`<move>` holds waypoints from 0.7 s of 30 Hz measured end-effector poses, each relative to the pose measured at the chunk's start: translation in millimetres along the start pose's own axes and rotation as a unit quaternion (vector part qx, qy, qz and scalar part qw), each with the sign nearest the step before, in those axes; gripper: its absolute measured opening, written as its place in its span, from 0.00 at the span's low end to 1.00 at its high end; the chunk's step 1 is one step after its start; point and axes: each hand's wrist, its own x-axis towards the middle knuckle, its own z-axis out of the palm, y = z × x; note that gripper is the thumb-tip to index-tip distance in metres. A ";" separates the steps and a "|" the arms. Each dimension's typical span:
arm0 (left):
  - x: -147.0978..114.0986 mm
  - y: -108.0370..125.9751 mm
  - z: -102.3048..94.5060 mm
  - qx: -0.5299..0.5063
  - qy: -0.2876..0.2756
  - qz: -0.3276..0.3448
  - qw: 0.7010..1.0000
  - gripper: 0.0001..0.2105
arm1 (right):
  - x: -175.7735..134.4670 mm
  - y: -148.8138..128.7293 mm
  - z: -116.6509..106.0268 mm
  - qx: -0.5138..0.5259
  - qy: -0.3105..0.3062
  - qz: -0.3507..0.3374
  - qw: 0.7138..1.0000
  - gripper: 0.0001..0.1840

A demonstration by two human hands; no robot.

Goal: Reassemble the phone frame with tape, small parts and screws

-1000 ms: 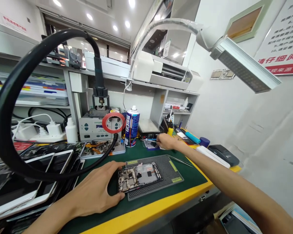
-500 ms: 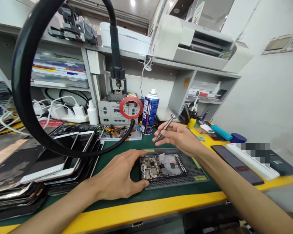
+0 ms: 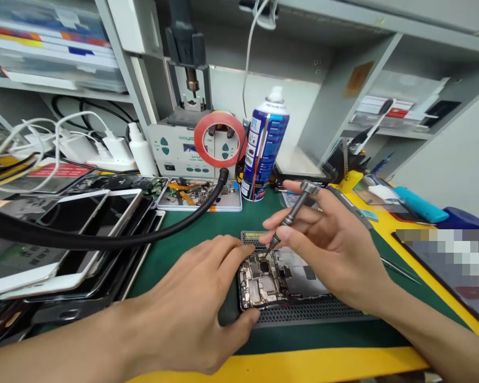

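An opened phone (image 3: 263,284) with its circuit board and metal parts exposed lies flat on a dark perforated mat (image 3: 299,315). My left hand (image 3: 195,298) grips its left end, fingers at the far edge and thumb at the near edge. In my right hand (image 3: 327,239) a slim grey screwdriver (image 3: 293,213) is pinched between thumb and fingers, tilted, its tip down at the far part of the board. Whether the tip touches a screw I cannot tell. The right hand covers the phone's right end.
A stack of phones and screens (image 3: 91,239) stands to the left. Behind are a tray of small parts (image 3: 199,197), a soldering or hot-air station (image 3: 175,143), red tape (image 3: 199,141) and a blue spray can (image 3: 265,143). A black hose (image 3: 143,242) crosses the left side. Tweezers (image 3: 401,269) lie right.
My right hand has lowered the screwdriver from above the mat to the phone's board. My left hand still holds the phone's left end. The view has moved closer and tipped down.
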 end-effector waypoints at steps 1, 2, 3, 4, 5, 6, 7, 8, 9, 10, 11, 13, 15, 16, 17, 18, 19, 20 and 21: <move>-2.2 -1.0 0.2 0.001 0.003 0.001 1.000 0.30 | -0.8 1.9 0.3 -0.011 0.012 -0.005 1.000 0.29; -4.4 -1.9 -0.3 0.002 0.000 0.000 1.000 0.29 | -1.3 3.2 0.5 -0.021 0.027 -0.012 0.999 0.33; -6.5 -2.5 -1.3 0.002 -0.007 -0.002 1.000 0.28 | -1.5 4.1 0.5 -0.030 0.044 -0.021 0.998 0.36; -8.4 -2.9 -2.6 0.003 -0.015 -0.008 1.000 0.28 | -1.6 4.5 0.6 -0.038 0.060 -0.031 0.997 0.39; -10.0 -3.0 -3.8 0.002 -0.022 -0.016 1.000 0.28 | -1.8 4.7 0.8 -0.046 0.074 -0.040 0.995 0.40; -11.2 -2.8 -4.9 -0.002 -0.029 -0.026 0.999 0.28 | -2.1 4.9 1.2 -0.053 0.082 -0.046 0.994 0.41; -12.0 -2.6 -5.7 -0.006 -0.034 -0.035 0.999 0.28 | -2.6 5.2 1.8 -0.061 0.084 -0.051 0.993 0.42; -12.3 -2.2 -6.1 -0.011 -0.037 -0.042 0.998 0.28 | -3.2 5.7 2.7 -0.071 0.083 -0.054 0.993 0.43; -12.2 -2.0 -6.1 -0.014 -0.037 -0.047 0.998 0.28 | -3.8 6.4 3.9 -0.080 0.079 -0.056 0.992 0.42; -11.9 -1.9 -5.8 -0.016 -0.037 -0.049 0.998 0.28 | -4.3 7.4 5.4 -0.088 0.077 -0.060 0.991 0.42; -11.4 -2.0 -5.2 -0.016 -0.037 -0.045 0.998 0.28 | -4.7 8.4 7.0 -0.094 0.076 -0.063 0.991 0.41; -10.7 -3.1 -3.1 -0.008 -0.026 -0.033 0.999 0.27 | -4.7 10.5 10.0 -0.099 0.078 -0.072 0.989 0.39; -10.8 -5.2 -0.1 0.009 -0.013 -0.018 1.000 0.25 | -3.7 12.2 12.0 -0.099 0.077 -0.077 0.989 0.38; -11.4 -6.4 1.7 0.020 -0.003 -0.010 1.000 0.23 | -3.0 12.8 12.4 -0.099 0.075 -0.077 0.989 0.38; -12.1 -7.5 3.6 0.030 0.009 0.000 1.000 0.22 | -2.2 13.4 12.4 -0.099 0.073 -0.076 0.989 0.38; -13.0 -8.4 5.4 0.037 0.022 0.010 0.999 0.21 | -1.4 14.1 12.1 -0.102 0.072 -0.079 0.989 0.38; -13.7 -9.0 7.0 0.042 0.037 0.019 0.998 0.21 | -0.7 14.9 11.6 -0.104 0.070 -0.087 0.988 0.39; -14.3 -9.2 8.2 0.044 0.057 0.029 0.997 0.21 | -0.1 15.7 10.9 -0.107 0.068 -0.098 0.987 0.40; -14.5 -9.1 9.1 0.046 0.076 0.037 0.995 0.20 | 0.3 16.6 10.3 -0.109 0.067 -0.111 0.986 0.41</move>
